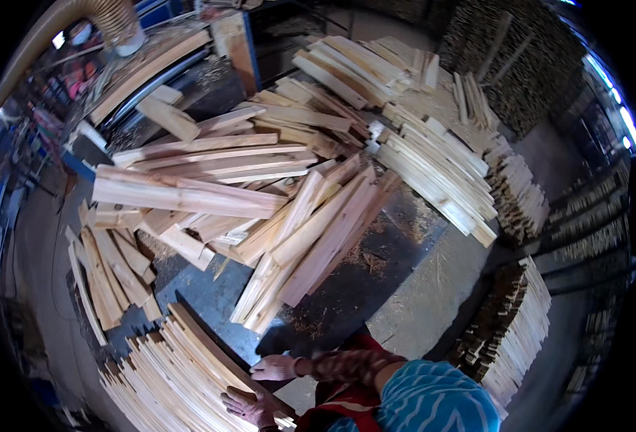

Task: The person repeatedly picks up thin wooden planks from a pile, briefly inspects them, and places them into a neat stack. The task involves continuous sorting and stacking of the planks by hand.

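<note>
My left hand [250, 405] grips the near end of a long, dark-edged wooden slat [203, 335] that lies on top of a fanned stack of pale slats [163, 381] at the lower left. Just beyond it, my right hand [275, 367] reaches across from the right in a patterned red sleeve and closes on the same slat's right edge. A loose heap of longer wooden boards [296, 223] covers the dark worktable [375, 266] ahead of both hands.
More slat bundles lie at the left [109, 273], along the right [440, 173] and standing on edge at the lower right [512, 324]. A ribbed extraction hose [113, 18] hangs at the top left. Sawdust is scattered on the table.
</note>
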Tool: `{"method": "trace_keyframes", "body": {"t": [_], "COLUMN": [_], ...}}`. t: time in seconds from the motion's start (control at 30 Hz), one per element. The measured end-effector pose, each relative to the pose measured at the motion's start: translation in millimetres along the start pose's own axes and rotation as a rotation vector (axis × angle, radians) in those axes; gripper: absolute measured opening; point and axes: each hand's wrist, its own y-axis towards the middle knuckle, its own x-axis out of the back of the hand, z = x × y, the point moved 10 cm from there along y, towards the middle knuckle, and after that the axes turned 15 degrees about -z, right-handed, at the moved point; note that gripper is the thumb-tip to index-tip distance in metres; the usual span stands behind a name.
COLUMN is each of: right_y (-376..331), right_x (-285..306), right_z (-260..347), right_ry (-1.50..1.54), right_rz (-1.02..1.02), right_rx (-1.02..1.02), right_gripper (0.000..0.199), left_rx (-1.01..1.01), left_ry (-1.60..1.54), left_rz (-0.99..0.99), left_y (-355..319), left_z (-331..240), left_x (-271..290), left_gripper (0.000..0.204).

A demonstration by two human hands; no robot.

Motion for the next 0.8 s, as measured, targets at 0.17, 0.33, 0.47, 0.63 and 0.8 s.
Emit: {"method": "trace_keyframes", "body": {"t": [0.17,0.33,0.47,0.63,0.8], "right_y": [-77,-185,-212,-219,-298], "right_x": [180,405,541,640,706], "right_z": [-169,-175,-231,-319,-388], "right_ry": [0.475,0.844,1.233,1.342,0.197], "right_rz": [-0.717,-1.331,-1.224,-1.081,-2.018], "right_rx": [-0.056,-0.574,-0.365,-0.265,-0.153], "right_gripper": [0.026,0.028,0.015,0.013,0.036], "left_rx": [-0.072,-0.131,0.091,-0.163,0.078], "left_ry": [-0.015,0.123,-0.257,-0.448,-0.62], "left_rz": [0.061,-0.154,-0.251,-0.202,0.033], "left_y": [0,-10,-13,-7,22], "left_z": [4,14,-68,-271,-414], "left_x": [-23,-11,26,53,-2], "left_gripper": [0.109,0.111,0.091,0.102,0.111]}}
